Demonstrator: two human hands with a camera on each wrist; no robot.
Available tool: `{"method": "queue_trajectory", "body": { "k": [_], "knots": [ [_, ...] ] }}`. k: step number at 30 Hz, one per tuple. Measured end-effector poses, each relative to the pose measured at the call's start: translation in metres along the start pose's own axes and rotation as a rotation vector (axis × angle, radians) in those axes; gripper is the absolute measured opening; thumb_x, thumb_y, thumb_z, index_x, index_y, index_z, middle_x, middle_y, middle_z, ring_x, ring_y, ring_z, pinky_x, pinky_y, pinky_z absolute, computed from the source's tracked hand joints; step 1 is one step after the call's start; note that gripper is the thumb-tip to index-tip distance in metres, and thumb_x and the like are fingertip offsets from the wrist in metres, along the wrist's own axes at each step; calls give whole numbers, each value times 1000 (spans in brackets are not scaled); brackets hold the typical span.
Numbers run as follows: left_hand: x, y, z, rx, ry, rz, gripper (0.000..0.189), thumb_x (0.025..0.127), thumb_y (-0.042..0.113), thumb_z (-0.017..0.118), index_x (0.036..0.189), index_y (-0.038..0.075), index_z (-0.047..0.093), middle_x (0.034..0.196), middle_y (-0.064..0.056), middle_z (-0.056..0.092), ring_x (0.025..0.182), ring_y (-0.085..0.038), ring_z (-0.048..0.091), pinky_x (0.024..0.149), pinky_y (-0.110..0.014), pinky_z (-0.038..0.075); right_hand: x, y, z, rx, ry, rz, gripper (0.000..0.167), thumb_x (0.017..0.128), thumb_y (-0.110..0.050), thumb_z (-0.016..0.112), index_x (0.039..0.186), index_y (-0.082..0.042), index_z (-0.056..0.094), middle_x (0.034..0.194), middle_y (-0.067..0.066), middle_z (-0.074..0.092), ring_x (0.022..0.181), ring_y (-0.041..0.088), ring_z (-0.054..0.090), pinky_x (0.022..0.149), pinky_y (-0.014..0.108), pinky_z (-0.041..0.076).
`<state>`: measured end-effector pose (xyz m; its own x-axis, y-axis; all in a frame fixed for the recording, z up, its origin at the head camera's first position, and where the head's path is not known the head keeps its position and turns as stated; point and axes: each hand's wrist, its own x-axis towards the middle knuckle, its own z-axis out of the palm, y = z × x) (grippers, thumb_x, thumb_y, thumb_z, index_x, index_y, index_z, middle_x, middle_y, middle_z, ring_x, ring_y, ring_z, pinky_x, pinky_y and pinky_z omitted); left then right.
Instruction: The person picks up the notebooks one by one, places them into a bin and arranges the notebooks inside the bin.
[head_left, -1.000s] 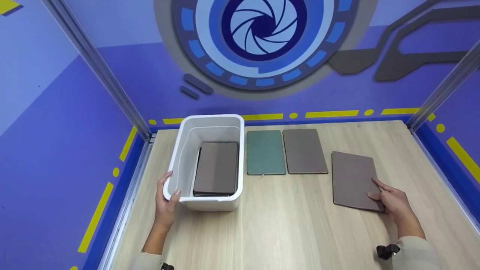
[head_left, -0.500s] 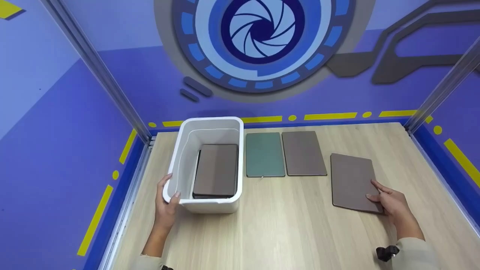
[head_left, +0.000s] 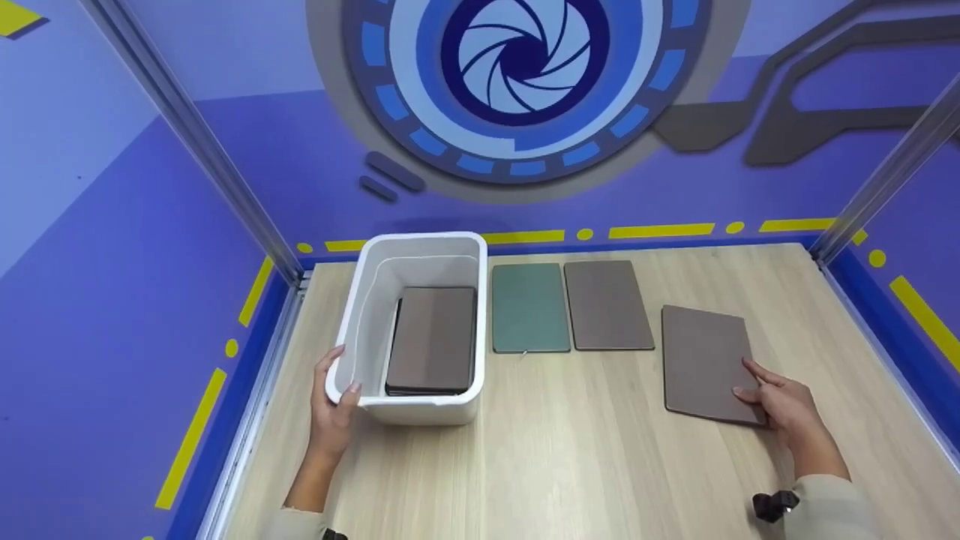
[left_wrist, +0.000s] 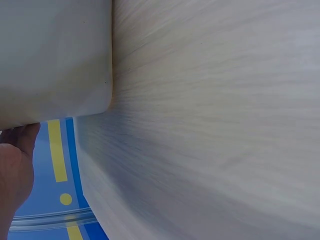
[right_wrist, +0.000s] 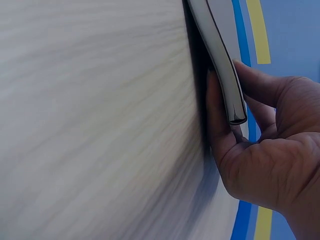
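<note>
My left hand (head_left: pixel 332 405) grips the near left corner of a white plastic bin (head_left: pixel 442 412), thumb over the rim. Inside the bin lies a small stack of notebooks, a brown one (head_left: pixel 435 337) on top. At the right, my right hand (head_left: pixel 787 401) pinches the lower right corner of another brown notebook (head_left: pixel 705 360). In the right wrist view this notebook (right_wrist: pixel 227 85) shows edge-on, slightly bent, with fingers under it and its corner raised off the table. The left wrist view shows the bin's side (left_wrist: pixel 55 55) and part of the left hand (left_wrist: pixel 17 165).
A green notebook (head_left: pixel 531 307) lies flat just right of the bin, with a brown notebook (head_left: pixel 609 305) beside it. Blue printed walls (head_left: pixel 247 165) enclose the wooden table (head_left: pixel 570 450) at the back and both sides. Metal posts (head_left: pixel 892 176) stand at the back corners.
</note>
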<state>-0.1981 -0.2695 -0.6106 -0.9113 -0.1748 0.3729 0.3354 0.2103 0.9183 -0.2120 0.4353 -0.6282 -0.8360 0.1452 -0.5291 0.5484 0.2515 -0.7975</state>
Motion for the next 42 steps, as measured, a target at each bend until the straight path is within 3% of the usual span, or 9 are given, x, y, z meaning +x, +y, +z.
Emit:
{"method": "queue_trajectory", "body": {
  "k": [10, 13, 17, 20, 26, 36, 38, 40, 42],
  "knots": [
    [0, 5, 0, 20, -5, -44, 66, 96, 9, 56, 160, 9, 41, 160, -12, 46, 137, -9, 49, 109, -17, 37, 1, 1, -1, 17, -7, 0, 84, 102, -28, 72, 165, -30, 16, 175, 13, -6, 162, 37, 12, 82, 8, 52],
    [0, 6, 1, 17, -2, -39, 66, 95, 9, 56, 159, 8, 41, 160, -14, 45, 138, -8, 48, 110, -17, 37, 0, 0, -2, -10, -7, 2, 84, 102, -29, 72, 166, -31, 16, 175, 14, -6, 163, 38, 11, 98, 18, 54],
    [0, 6, 1, 18, -1, -40, 66, 95, 9, 56, 159, 7, 41, 162, -14, 44, 141, -5, 46, 112, -15, 35, 1, 0, -2, -32, -6, 3, 83, 103, -30, 71, 166, -30, 16, 176, 14, -6, 164, 41, 8, 116, 35, 44],
    [-1, 5, 0, 24, -2, -43, 66, 95, 8, 57, 159, 8, 41, 163, -14, 44, 142, -4, 46, 113, -15, 34, 1, -1, -2, -30, 2, -1, 84, 102, -31, 72, 165, -30, 17, 176, 14, -5, 164, 42, 5, 112, 30, 48],
    [1, 3, -1, 21, -7, -40, 66, 95, 9, 58, 159, 8, 41, 162, -14, 45, 139, -6, 48, 112, -16, 37, 3, 0, -1, -6, 11, 4, 85, 101, -29, 73, 165, -30, 18, 175, 15, -4, 162, 42, 14, 78, 10, 53],
    [2, 1, 0, 1, -9, 2, 66, 94, 6, 57, 158, 5, 41, 158, -17, 46, 132, -9, 51, 108, -17, 40, 2, -1, -1, 1, 18, 12, 85, 100, -26, 75, 164, -30, 19, 176, 15, -5, 161, 42, 16, 80, 12, 55],
    [2, 1, 0, -1, -7, 13, 65, 94, 5, 56, 158, 3, 41, 158, -18, 46, 133, -9, 51, 109, -17, 39, 2, -1, -2, -10, 18, 10, 85, 99, -26, 75, 164, -31, 19, 176, 14, -5, 163, 42, 12, 87, 14, 56],
    [2, 1, 0, 0, -5, 15, 65, 94, 5, 56, 157, 3, 41, 158, -18, 45, 133, -8, 51, 109, -17, 39, 2, -1, -2, -17, 20, 11, 86, 100, -27, 75, 164, -31, 19, 176, 13, -5, 164, 42, 9, 105, 26, 54],
    [1, 1, 0, 6, -2, 3, 65, 94, 6, 57, 157, 4, 41, 159, -16, 46, 136, -7, 50, 111, -16, 37, 2, 0, -2, -13, 9, 2, 86, 100, -28, 75, 165, -30, 18, 176, 14, -6, 159, 27, 37, 104, 25, 54]
  ]
}}
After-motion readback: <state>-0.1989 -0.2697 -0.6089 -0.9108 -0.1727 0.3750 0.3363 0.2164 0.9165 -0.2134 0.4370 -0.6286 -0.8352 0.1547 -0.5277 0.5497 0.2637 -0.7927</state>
